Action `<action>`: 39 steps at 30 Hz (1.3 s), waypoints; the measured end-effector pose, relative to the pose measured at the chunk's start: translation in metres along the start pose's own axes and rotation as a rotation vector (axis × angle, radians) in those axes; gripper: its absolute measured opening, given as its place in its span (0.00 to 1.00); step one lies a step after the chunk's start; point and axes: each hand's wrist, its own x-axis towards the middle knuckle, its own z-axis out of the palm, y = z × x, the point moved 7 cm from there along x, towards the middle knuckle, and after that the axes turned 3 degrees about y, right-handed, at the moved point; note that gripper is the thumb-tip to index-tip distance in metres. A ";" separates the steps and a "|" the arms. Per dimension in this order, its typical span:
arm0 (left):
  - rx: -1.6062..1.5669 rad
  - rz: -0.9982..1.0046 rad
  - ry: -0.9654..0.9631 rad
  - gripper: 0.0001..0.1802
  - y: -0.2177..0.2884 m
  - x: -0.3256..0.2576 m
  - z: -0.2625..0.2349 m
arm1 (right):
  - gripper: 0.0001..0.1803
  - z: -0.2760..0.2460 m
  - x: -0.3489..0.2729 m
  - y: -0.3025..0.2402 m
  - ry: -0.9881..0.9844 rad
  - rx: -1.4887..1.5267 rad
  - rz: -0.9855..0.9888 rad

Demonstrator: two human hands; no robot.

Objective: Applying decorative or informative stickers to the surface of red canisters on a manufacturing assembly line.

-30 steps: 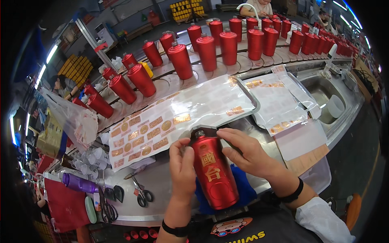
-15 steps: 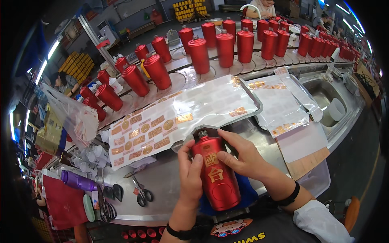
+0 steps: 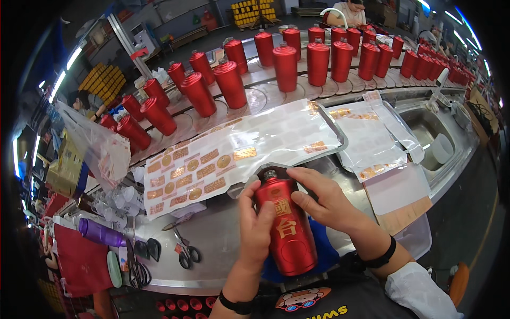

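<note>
Both of my hands are on one red bottle, which lies tilted in front of me, its neck pointing away toward the sticker sheet and its base toward my chest, over a blue pad at the near edge of the steel counter. My left hand grips the bottle's left side, thumb pressed on the front beside the gold characters. My right hand wraps the shoulder from the right, fingers curled over the top near the dark cap, thumb pressing the front. Neither hand is free; each is closed on the bottle.

Just beyond the bottle the clear sheet carries gold labels, mostly on its left half, with a few left toward the right. Another sheet lies to its right, by a sink. Scissors lie on the counter to my left, well apart from my hands, with a purple bottle further left. Behind the sheets, many more red bottles stand upright in a curved row on the conveyor.
</note>
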 end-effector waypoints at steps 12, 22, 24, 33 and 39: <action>-0.288 -0.059 0.015 0.26 -0.005 -0.003 -0.002 | 0.18 0.005 0.022 -0.012 -0.090 -0.115 -0.109; -0.270 -0.029 0.032 0.27 -0.008 -0.007 -0.006 | 0.09 0.006 0.028 -0.034 -0.073 -0.183 -0.276; -0.271 0.031 0.009 0.29 -0.002 -0.007 -0.003 | 0.09 0.006 0.027 -0.034 -0.077 -0.178 -0.278; 0.010 0.033 0.018 0.30 0.000 -0.001 -0.001 | 0.20 -0.010 0.010 -0.005 0.072 -0.039 0.026; -0.028 0.005 0.026 0.30 -0.008 0.001 -0.005 | 0.35 0.007 -0.020 0.021 0.036 0.115 0.202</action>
